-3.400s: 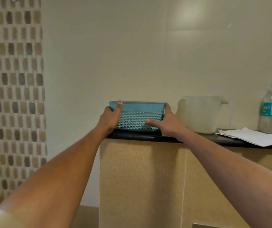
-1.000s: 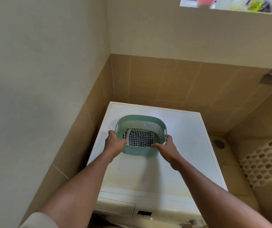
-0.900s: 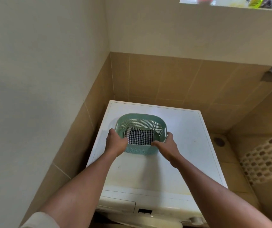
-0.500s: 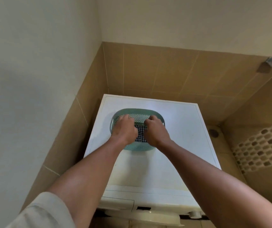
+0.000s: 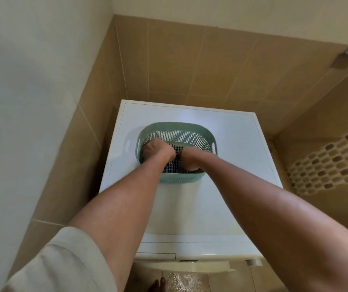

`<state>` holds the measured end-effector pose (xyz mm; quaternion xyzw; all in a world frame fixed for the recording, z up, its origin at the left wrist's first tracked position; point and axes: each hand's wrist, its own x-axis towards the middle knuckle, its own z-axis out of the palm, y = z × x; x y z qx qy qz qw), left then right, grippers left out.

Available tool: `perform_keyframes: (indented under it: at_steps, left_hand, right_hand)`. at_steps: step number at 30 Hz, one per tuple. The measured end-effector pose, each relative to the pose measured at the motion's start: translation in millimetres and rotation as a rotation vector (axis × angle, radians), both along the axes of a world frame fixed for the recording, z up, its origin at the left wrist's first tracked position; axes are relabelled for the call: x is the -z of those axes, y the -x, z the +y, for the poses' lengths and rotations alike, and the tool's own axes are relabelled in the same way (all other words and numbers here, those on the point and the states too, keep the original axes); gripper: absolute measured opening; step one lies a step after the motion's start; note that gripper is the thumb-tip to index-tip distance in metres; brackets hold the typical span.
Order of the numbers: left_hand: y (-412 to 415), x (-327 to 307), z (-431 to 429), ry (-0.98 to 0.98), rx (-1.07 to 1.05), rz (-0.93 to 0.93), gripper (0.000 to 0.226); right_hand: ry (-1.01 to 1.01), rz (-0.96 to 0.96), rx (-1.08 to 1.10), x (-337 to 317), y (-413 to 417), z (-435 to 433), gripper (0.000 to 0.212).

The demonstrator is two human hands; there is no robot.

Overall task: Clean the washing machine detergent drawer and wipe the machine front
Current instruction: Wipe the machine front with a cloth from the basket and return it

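Both hands reach down into a green basket (image 5: 207,137), so the fingers are hidden. The left hand (image 5: 158,151) is curled with its knuckles up, and the right hand (image 5: 190,162) is bent over beside it. You cannot tell if either hand is gripping anything, because the tips are down inside the basket and out of sight.

Between the two hands and under them lies a black-and-white checked cloth (image 5: 172,166). Only small bits of it show, in the gap between the wrists and at the near side. Both hands seem to be touching it, but the hold itself is hidden.

The basket has small holes all over its walls and a handle slot on each side. It sits on the flat white top of the washing machine (image 5: 232,165), a bit toward the left and back.

The machine stands in a corner with brown tiled walls behind it and on the left. Only the top edge of its front shows. The detergent drawer (image 5: 156,256) is at the front left, closed, partly covered by the left arm. A knob (image 5: 253,262) peeks out at the front right. The rest of the front is cut off below.

A pale sleeve (image 5: 59,262) covers the left upper arm. Some toes (image 5: 158,285) show on the floor at the bottom.
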<state>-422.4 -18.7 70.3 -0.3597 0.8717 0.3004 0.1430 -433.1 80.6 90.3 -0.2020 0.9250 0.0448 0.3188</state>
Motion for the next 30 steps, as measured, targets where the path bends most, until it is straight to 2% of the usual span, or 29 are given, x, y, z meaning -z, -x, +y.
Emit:
perform_keyframes:
  at_steps: [4,7,10,12,14,18,21,24,27,30]
  left_hand:
    - [5.8,0.2,-0.4,-0.169,-0.156,0.108,0.015]
    - [2.9,-5.4,1.7,-0.449,-0.265,0.166,0.021]
    - [-7.3,-21.8,6.4,-0.72,-0.294,0.247,0.018]
    - [-17.5,-39.9,9.5,-0.832,-0.268,0.326,0.019]
    - [-29.0,-61.4,12.2,-0.91,-0.258,0.431,0.015]
    - [-71.7,-106.6,23.6,-0.987,-0.249,0.676,0.022]
    - [-118.7,-124.8,42.7,-0.936,-0.132,0.783,0.027]
    - [-177.0,-124.0,68.8,-0.839,-0.021,0.801,0.038]
    - [-242.4,-109.3,98.1,-0.796,0.045,0.763,0.049]
    - [-301.7,-92.2,120.9,-0.751,0.091,0.708,0.057]
  right_hand:
    - [-0.03,0.002,0.05,-3.6,2.2,-5.0,0.028]
    - [0.021,0.003,0.155,-6.4,-1.8,-2.0,0.028]
    - [0.25,0.031,0.413,-15.4,-7.8,2.5,0.025]
    - [0.443,0.096,0.525,-29.1,-12.4,4.3,0.027]
    - [0.669,0.165,0.635,-46.0,-19.3,4.4,0.029]
    - [1.112,0.29,0.914,-75.6,-53.0,11.5,0.022]
    - [1.478,0.083,1.1,-85.5,-89.0,23.8,0.04]
    - [1.782,-0.204,1.131,-84.7,-144.9,41.6,0.057]
    - [1.97,-0.496,1.126,-69.1,-216.0,64.9,0.062]
    - [2.085,-0.657,1.155,-48.5,-278.2,87.6,0.064]
